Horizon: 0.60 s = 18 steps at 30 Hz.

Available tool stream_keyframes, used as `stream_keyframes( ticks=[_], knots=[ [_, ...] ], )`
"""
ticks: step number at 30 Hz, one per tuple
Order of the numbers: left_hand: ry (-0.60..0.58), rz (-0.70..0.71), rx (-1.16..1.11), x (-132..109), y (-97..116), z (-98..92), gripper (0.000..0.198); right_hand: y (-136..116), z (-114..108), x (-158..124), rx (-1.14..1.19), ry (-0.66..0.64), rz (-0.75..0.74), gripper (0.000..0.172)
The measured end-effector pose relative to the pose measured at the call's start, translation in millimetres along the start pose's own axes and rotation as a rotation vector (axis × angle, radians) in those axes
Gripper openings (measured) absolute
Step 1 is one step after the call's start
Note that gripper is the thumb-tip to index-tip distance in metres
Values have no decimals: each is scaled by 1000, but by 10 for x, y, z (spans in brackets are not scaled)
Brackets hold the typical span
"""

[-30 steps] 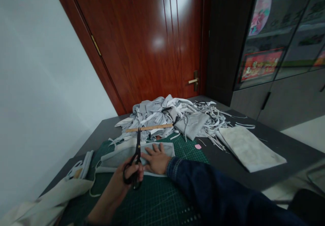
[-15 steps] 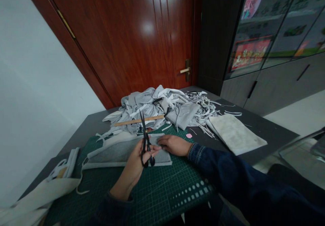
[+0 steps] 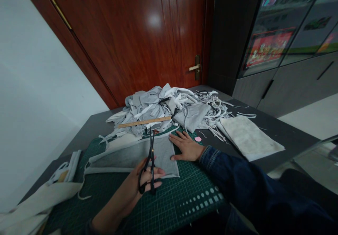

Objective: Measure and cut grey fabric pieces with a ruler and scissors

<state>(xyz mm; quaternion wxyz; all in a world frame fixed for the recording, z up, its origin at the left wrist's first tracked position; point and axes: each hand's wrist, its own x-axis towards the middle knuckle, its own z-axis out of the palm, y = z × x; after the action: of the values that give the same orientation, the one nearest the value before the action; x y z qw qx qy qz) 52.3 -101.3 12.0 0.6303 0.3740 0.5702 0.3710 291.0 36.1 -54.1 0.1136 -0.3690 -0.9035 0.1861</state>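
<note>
My left hand [image 3: 148, 180] is closed around the handles of black scissors [image 3: 151, 154]. Their blades point away from me and lie over a flat grey fabric piece [image 3: 126, 156] with a pale hem. The blades look closed. My right hand [image 3: 186, 147], in a dark blue denim sleeve, lies open and flat at the fabric's right edge, fingers spread on the green cutting mat [image 3: 182, 196]. The fabric rests on the mat, which lies on a dark table [image 3: 287, 136].
A heap of grey and white fabric scraps and strips [image 3: 169, 104] fills the far table, with a wooden ruler [image 3: 144, 122] across it. A folded white cloth [image 3: 249, 136] lies right, a pink chalk piece [image 3: 197, 139] near my right hand, pale bags [image 3: 39, 199] left. Red door [image 3: 137, 34] behind.
My left hand has drawn the scissors back toward me and the blades have closed. My right hand has gone from pinching the fabric to lying flat at its right edge.
</note>
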Motion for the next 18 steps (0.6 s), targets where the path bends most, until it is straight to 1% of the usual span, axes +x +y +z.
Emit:
stream_keyframes(
  ticks=[3,5,6,7,8,9,10,11,12,14,15,18],
  knots=[
    [-12,-44,-42,-99,-95,-26,84,-5,-24,-18,19,4,3,107],
    [-24,-46,-77,-134,-169,-62,84,-45,-69,-56,43,41,-26,105],
    [-31,-40,-91,-144,-199,-80,84,-81,-96,-90,60,74,-63,100],
    [-39,-33,-104,-150,-219,-95,83,-130,-123,-137,80,112,-108,90],
    [-45,-29,-115,-155,-230,-104,82,-191,-145,-195,99,150,-158,76],
    [-52,-31,-121,-159,-230,-108,82,-261,-158,-264,126,177,-201,59],
    [-57,-35,-120,-168,-221,-105,84,-336,-158,-343,144,193,-211,41],
    [-50,-37,-115,-182,-203,-97,85,-413,-143,-427,140,178,-200,28],
    [-43,-34,-108,-205,-180,-85,86,-487,-115,-512,121,163,-162,21],
    [-39,-28,-78,-279,-124,-53,85,-610,-30,-670,101,148,-85,16],
    [-60,-36,-61,-330,-97,-36,83,-655,17,-735,100,140,-71,16],
    [-188,-117,-50,-500,-52,4,75,-714,118,-853,120,134,-114,15]
  ],
)
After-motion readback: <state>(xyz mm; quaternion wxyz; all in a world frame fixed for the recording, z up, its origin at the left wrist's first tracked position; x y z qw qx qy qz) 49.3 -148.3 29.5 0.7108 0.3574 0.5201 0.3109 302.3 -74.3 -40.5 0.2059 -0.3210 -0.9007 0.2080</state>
